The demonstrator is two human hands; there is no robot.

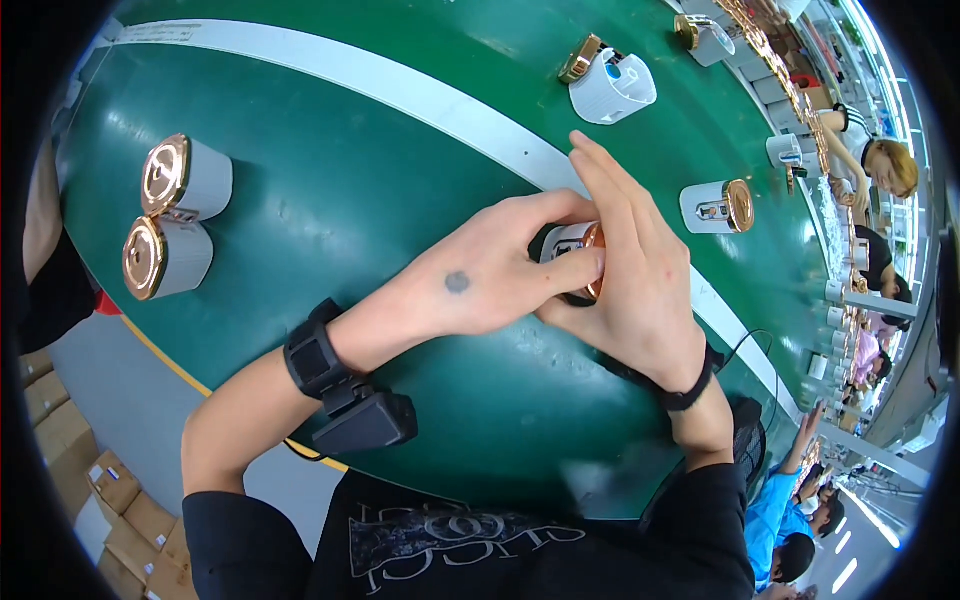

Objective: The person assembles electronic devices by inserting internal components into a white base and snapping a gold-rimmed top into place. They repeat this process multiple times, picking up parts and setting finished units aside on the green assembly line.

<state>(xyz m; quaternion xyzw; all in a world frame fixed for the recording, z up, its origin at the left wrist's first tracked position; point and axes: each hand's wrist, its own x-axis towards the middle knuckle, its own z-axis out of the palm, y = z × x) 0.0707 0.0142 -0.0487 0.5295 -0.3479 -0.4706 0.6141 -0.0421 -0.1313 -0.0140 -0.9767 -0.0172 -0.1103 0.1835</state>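
A small white housing with a rose-gold metal face (573, 248) is held over the green belt (380, 200), mostly covered by fingers. My left hand (480, 270) comes in from the lower left and closes on its near side. My right hand (635, 270) cups it from the right, fingers stretched upward over it. A black band with a small black box (345, 395) sits on my left wrist, and a thin black band (690, 385) on my right.
Two white units with rose-gold faces (175, 215) lie at the belt's left. More such units (610, 82) (718, 205) lie further along, past a white stripe (440, 105). Other people (885, 165) work along the right side. Cardboard boxes (110, 500) stand at lower left.
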